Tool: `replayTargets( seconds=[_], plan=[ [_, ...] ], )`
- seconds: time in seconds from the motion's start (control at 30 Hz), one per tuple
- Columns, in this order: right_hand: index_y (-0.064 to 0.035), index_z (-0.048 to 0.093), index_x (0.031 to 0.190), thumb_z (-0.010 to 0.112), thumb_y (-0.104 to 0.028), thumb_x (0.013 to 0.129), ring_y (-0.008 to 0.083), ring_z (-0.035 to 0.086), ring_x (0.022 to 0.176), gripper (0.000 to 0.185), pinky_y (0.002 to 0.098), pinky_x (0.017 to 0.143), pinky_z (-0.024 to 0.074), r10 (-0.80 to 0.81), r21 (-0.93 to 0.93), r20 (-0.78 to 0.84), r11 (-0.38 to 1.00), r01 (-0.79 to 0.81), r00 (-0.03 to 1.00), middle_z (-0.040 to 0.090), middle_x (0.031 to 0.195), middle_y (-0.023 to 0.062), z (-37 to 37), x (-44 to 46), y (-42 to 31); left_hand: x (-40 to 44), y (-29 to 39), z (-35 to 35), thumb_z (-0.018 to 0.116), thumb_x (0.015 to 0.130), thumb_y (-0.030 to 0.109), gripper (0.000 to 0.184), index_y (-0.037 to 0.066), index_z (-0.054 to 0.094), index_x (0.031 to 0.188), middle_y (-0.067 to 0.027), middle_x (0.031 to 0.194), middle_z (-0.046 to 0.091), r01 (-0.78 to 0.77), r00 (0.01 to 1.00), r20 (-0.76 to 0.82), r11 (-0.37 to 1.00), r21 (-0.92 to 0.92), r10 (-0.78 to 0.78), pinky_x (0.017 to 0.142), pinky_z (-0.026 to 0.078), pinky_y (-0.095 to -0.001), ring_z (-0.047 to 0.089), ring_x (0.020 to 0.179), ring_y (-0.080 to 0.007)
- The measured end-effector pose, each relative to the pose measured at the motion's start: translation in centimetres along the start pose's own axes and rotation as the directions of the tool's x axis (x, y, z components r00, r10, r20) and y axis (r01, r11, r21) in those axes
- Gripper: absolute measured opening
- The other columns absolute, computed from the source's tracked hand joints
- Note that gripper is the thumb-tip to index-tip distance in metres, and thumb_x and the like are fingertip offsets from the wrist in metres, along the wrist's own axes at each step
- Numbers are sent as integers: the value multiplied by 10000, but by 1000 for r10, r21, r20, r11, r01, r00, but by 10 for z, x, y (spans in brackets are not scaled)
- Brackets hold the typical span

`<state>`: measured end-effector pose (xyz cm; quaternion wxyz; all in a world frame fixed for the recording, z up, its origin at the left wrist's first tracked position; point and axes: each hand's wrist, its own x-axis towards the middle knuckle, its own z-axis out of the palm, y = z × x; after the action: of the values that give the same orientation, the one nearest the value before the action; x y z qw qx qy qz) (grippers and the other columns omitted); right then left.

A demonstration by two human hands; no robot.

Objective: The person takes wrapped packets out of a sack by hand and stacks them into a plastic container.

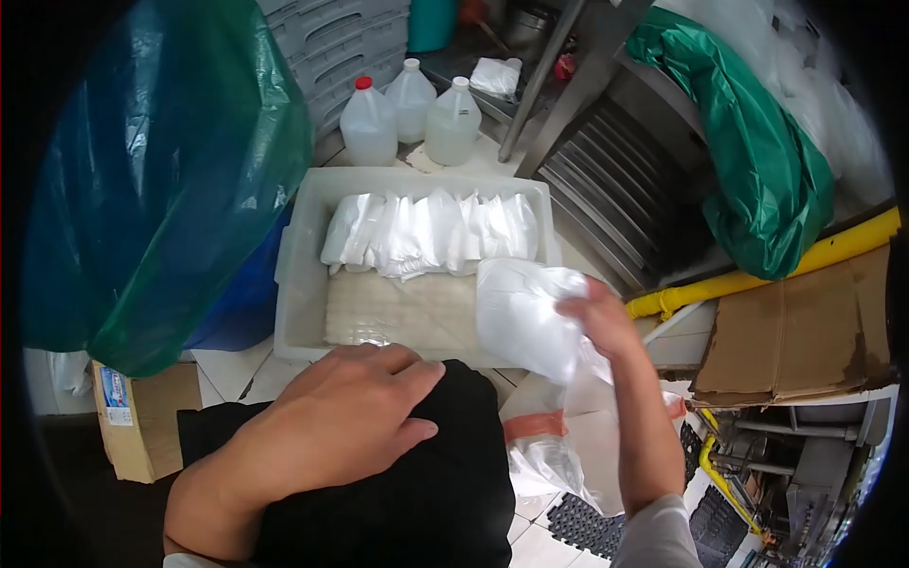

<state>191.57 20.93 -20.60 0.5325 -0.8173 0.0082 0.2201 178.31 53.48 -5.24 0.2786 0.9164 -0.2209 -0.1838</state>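
Note:
A white plastic packet [525, 308] is pinched in my right hand [597, 317], over the right front part of a translucent plastic bin [289, 317]. Inside the bin, several similar white packets [426, 232] stand in a row along the back. The front of the bin's floor shows a pale ribbed surface [402, 308]. My left hand [365, 402] rests on black cloth over my knee [445, 492], thumb apart from the fingers and nothing held. Below my right hand sits a white sack [544, 459] with an orange-red band.
Three plastic jugs [369, 128] stand behind the bin. A green plastic bag [180, 170] hangs on the left above a cardboard box [142, 431]. To the right are a metal rack [615, 180], a yellow pipe [757, 275] and flattened cardboard [795, 327].

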Motion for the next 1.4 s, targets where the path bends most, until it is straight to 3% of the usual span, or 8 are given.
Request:
replayTargets(
  seconds=[0.3, 0.5, 0.6, 0.77, 0.87, 0.93, 1.07, 1.4],
  plan=[
    [35, 571, 1123, 551, -11, 782, 262, 677, 865, 345, 403, 709, 554, 452, -465, -63, 776, -427, 890, 651, 989, 184, 84, 125, 89, -11, 4, 2, 716, 809, 214, 440, -8, 588, 1167, -162, 1054, 638, -4, 999, 55, 1000, -20, 5, 829, 502, -410, 616, 956, -353],
    [13, 625, 1024, 547, -90, 828, 226, 684, 760, 235, 353, 735, 540, -214, -828, -242, 554, -86, 946, 665, 850, 140, 60, 76, 86, -6, 4, 5, 726, 793, 202, 450, 4, 585, 1172, -172, 1058, 631, -13, 1000, 18, 999, -29, 14, 827, 500, -417, 610, 955, -373],
    [6, 656, 959, 578, -143, 852, 187, 652, 680, 199, 314, 656, 532, -255, -477, -136, 864, 162, 957, 663, 765, 98, 0, 14, 53, -2, 1, 7, 735, 773, 180, 452, 13, 588, 1167, -184, 1081, 627, 39, 999, -18, 999, -29, -40, 819, 495, -421, 607, 963, -388],
    [-22, 682, 880, 554, -133, 872, 122, 606, 579, 170, 270, 520, 498, 463, -363, 125, 845, -394, 877, 664, 725, 63, -65, -89, 98, 9, 5, 4, 722, 788, 169, 418, 2, 599, 1150, -180, 1061, 630, 36, 999, -20, 999, -7, -36, 831, 495, -424, 607, 954, -387],
    [-27, 679, 938, 608, -252, 833, 284, 674, 881, 258, 396, 754, 545, 52, -834, 381, 450, 319, 923, 695, 959, 145, -48, -95, 292, 19, 12, 4, 726, 784, 169, 434, 4, 597, 1164, -180, 1073, 631, 88, 996, 24, 995, -39, -87, 829, 496, -420, 607, 960, -383],
    [-28, 674, 964, 634, -310, 806, 343, 623, 1045, 326, 430, 888, 505, 506, -769, -136, 488, -412, 852, 670, 1069, 180, -4, -108, 294, 22, 15, 8, 729, 782, 165, 437, 4, 596, 1166, -182, 1080, 632, 65, 998, 16, 996, -61, -64, 826, 496, -421, 608, 962, -381],
    [-32, 695, 967, 576, -198, 822, 307, 652, 1019, 249, 394, 886, 520, 503, -611, -423, 456, -647, 754, 670, 1045, 201, 28, -122, 316, 23, 17, 12, 728, 783, 161, 430, 3, 599, 1162, -185, 1081, 634, 52, 999, 19, 998, -47, -51, 823, 495, -422, 608, 958, -381],
    [-2, 673, 775, 571, -125, 792, 303, 689, 829, 161, 403, 737, 543, 713, -647, -192, 426, -633, 675, 697, 821, 175, -15, -119, 294, 13, 10, 14, 715, 793, 191, 427, 1, 595, 1156, -181, 1063, 632, 26, 999, -21, 999, 22, -26, 809, 496, -424, 612, 936, -384]
  ],
)
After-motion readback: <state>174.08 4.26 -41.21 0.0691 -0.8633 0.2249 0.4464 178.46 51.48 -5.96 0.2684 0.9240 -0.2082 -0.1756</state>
